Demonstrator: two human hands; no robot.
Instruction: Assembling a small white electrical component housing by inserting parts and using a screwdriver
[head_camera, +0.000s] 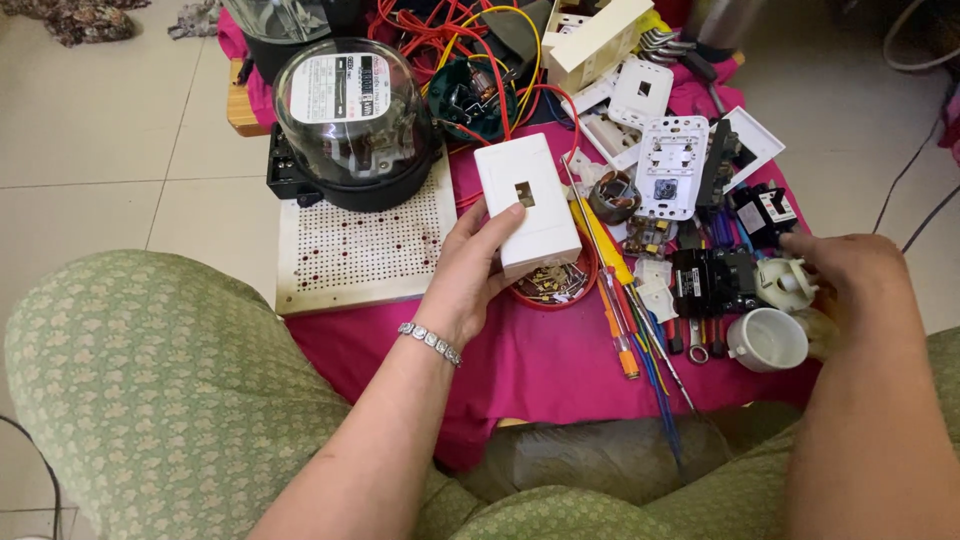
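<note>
My left hand (470, 275) holds a white plastic switch box (527, 203) above the pink cloth (530, 365), thumb and fingers clamped on its lower long edges, just over a red dish of brass screws (553, 285). The box looks light, stiff and smooth, likely hollow and a little slippery, so I judge the side walls the safest grip, clear of the small square cutout in its face. My right hand (850, 275) reaches among black breakers (712, 282) and touches a white round fitting (785, 283); its fingers are curled, though whether they grip I cannot tell. A glass-domed meter (352, 125) sits beyond on a perforated board (360, 245).
</note>
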